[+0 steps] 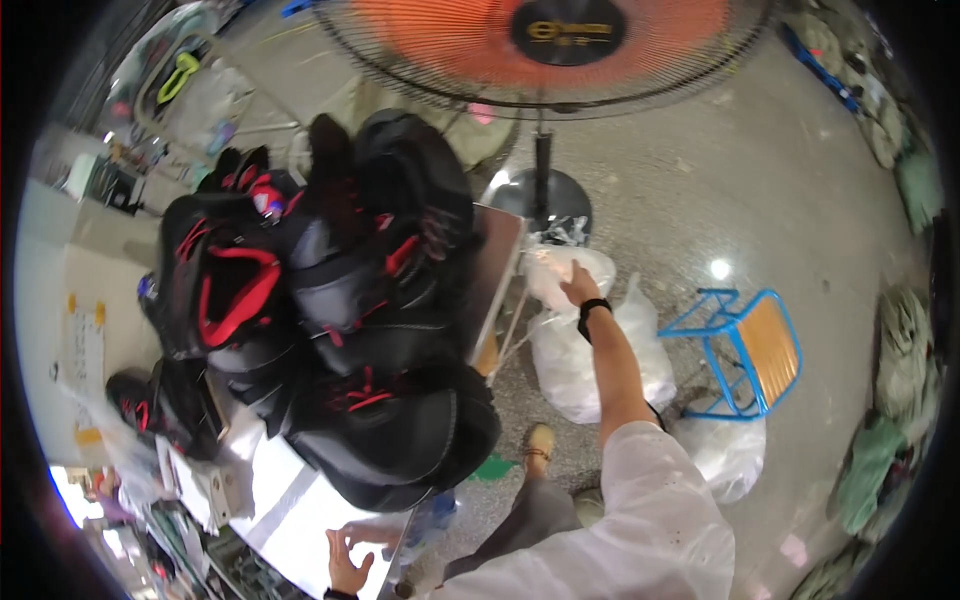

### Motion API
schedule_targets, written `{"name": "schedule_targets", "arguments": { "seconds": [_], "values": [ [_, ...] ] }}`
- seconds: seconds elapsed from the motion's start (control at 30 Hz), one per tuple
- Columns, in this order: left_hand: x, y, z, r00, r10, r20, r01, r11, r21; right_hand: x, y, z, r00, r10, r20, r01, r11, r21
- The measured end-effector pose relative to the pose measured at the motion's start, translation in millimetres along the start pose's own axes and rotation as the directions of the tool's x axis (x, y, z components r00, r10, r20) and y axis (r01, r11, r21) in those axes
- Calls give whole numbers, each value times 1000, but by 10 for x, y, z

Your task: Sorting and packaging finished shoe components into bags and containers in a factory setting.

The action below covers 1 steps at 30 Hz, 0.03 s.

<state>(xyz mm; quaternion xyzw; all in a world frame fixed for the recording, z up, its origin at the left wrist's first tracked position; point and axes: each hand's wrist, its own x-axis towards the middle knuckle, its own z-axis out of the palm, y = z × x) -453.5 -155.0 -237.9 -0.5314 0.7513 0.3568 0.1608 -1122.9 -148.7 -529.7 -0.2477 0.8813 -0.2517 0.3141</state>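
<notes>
My right hand (580,288) reaches out past the table's far right corner and grips a small white plastic bag (548,276). Its index finger points up, and the bag hides part of the other fingers. A larger, full white plastic bag (567,365) stands on the floor below that hand. Near the white tabletop (300,515), at the lower edge, my left hand (346,566) is open, fingers apart, with nothing in it. Beyond it a tall heap of black shoes (385,430) with red linings and laces covers much of the table.
A large fan with an orange centre (440,35) stands ahead on a round black base (565,200). To the right are a blue-framed stool (768,350) with a wooden seat and another white bag (728,455). Sacks (905,345) line the right side.
</notes>
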Motion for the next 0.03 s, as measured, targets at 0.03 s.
{"name": "schedule_targets", "arguments": {
  "seconds": [0.03],
  "values": [
    [103,152,-42,998,22,55,-22,1000,2,70,367,-1,999,-26,-47,28,999,35]
  ]
}}
